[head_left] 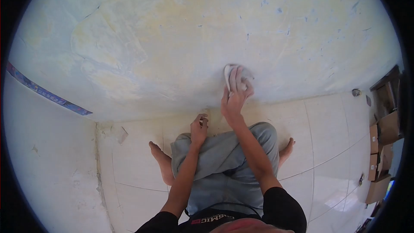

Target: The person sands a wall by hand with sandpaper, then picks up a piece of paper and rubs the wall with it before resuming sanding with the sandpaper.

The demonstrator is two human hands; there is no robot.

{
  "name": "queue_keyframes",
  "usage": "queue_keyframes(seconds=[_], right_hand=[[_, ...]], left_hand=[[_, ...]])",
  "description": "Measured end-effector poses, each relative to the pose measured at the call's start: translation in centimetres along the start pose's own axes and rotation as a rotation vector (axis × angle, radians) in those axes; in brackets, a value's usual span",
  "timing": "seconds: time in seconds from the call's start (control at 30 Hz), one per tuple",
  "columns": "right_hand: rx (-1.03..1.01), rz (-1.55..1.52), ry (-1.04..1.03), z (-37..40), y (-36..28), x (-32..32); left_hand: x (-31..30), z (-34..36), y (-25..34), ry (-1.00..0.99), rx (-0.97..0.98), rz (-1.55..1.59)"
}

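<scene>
My right hand (236, 97) is raised to the patchy wall (172, 51), fingers pressed over a folded whitish sheet (227, 72). That sheet lies between the fingers and the wall, just above the floor line, and its far edge is blurred. Lower and to the left, my left hand (199, 128) hangs in front of my crossed legs (220, 155) with its fingers curled in. A small pale bit shows between those fingers; I cannot tell what it is.
Pale floor tiles (133, 159) run around me. A second wall (47, 155) with a blue patterned strip (47, 92) meets the first at the left. Cardboard boxes (379, 190) are stacked at the far right. A small round object (356, 92) lies by the wall's foot.
</scene>
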State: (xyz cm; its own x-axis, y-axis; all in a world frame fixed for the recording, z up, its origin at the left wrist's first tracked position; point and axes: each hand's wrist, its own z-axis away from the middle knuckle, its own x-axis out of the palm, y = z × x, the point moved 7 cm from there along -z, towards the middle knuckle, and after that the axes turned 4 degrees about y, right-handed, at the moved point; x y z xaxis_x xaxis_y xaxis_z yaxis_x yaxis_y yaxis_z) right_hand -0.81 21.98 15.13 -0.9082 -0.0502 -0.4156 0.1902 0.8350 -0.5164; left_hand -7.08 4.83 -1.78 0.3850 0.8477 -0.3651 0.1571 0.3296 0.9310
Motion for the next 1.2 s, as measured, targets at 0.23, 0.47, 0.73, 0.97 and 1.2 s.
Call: queue_keyframes(seconds=[0.23,0.47,0.73,0.97,1.2], right_hand=[[-0.057,-0.014,-0.045,2.6,0.4,0.4],[-0.036,-0.116,0.025,1.6,0.5,-0.4],[-0.031,-0.122,0.024,0.9,0.7,-0.8],[-0.093,-0.019,0.041,-0.3,-0.4,-1.9],[-0.084,-0.005,0.007,0.0,0.1,-1.2]], left_hand=[[0.2,0.0,-0.2,-0.011,0.006,-0.003],[0.0,0.4,0.3,0.004,-0.021,0.02],[0.1,0.4,-0.2,-0.017,0.001,-0.01],[0.1,0.2,-0.1,-0.004,0.013,0.006],[0.1,0.3,0.3,0.012,-0.035,-0.004]])
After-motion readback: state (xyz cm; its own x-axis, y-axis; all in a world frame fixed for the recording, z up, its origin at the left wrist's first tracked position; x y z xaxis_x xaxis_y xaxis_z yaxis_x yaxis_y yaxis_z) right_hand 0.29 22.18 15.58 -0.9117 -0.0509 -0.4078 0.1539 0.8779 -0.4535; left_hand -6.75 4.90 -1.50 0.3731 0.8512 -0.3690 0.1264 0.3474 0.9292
